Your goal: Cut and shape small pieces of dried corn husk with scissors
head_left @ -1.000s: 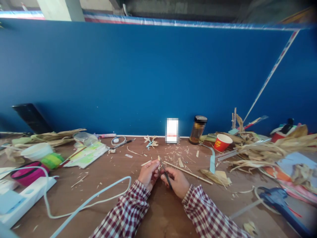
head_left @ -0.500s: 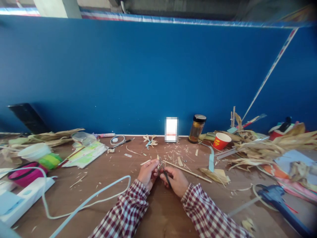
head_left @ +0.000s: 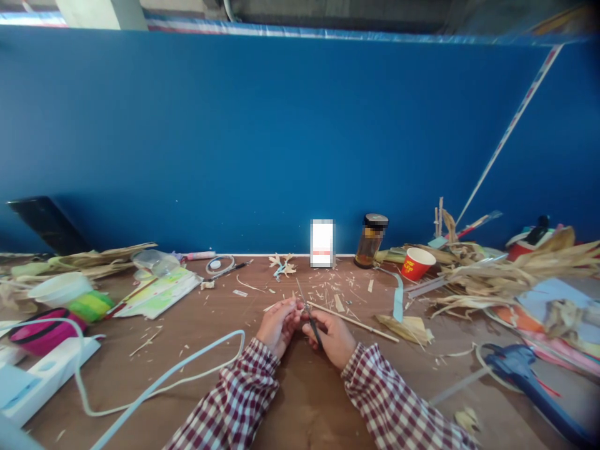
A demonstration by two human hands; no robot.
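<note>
My left hand (head_left: 280, 326) is closed in a pinch over the middle of the table, its fingertips on a small pale piece of what looks like corn husk (head_left: 294, 296). Close against it, my right hand (head_left: 334, 332) grips dark-handled scissors (head_left: 315, 330); their slim tips point away from me, beside the left fingertips. The fingers partly hide the pale piece. Just beyond the right hand lies a thin straw-coloured stick (head_left: 359, 322). Small pale clippings (head_left: 328, 289) are scattered past both hands.
A lidded tea bottle (head_left: 371, 240), a bright upright screen (head_left: 322, 242) and a red paper cup (head_left: 417, 264) stand at the back. At right are dried husks (head_left: 525, 272) and a glue gun (head_left: 520, 365). A white cable (head_left: 187, 359) and power strip (head_left: 51, 378) lie left.
The scissors' tips now stick up more plainly beside the left fingertips, and the pale piece has shifted slightly. Both hands stay close together. The whole view has moved a little.
</note>
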